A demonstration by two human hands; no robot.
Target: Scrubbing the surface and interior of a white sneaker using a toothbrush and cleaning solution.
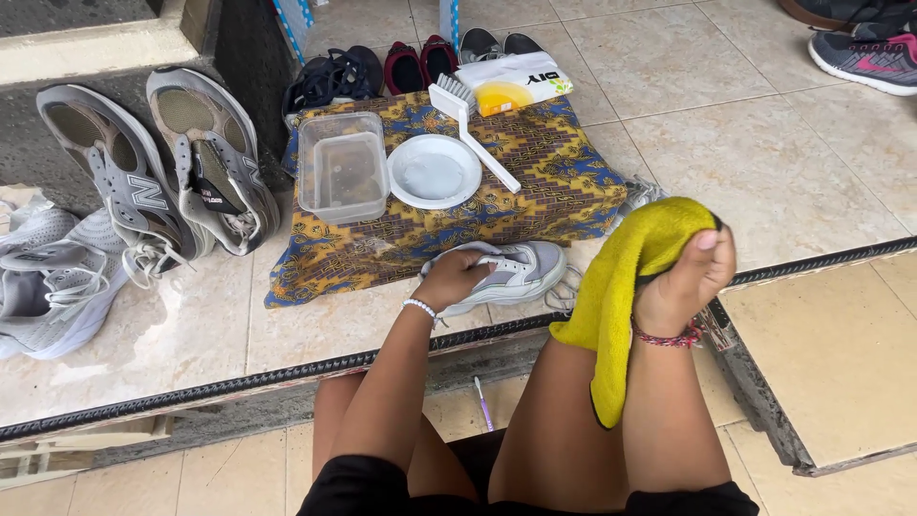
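My left hand (451,277) grips a grey and white sneaker (516,269) that lies on its side on the tiled floor, just in front of a low box draped in a blue and yellow patterned cloth (544,191). My right hand (690,277) is raised above my knee and holds a yellow cloth (621,287) that hangs down over my leg. On the draped box lie a white scrub brush (468,119), a white round bowl (435,172) and a clear plastic tub (341,164).
A pair of grey sneakers (153,162) leans against the step at left, with a lighter grey pair (53,277) beside it. Dark sandals and flats (382,67) line the back. A white and orange pouch (516,84) sits behind the box. A metal floor track (287,375) crosses in front of my knees.
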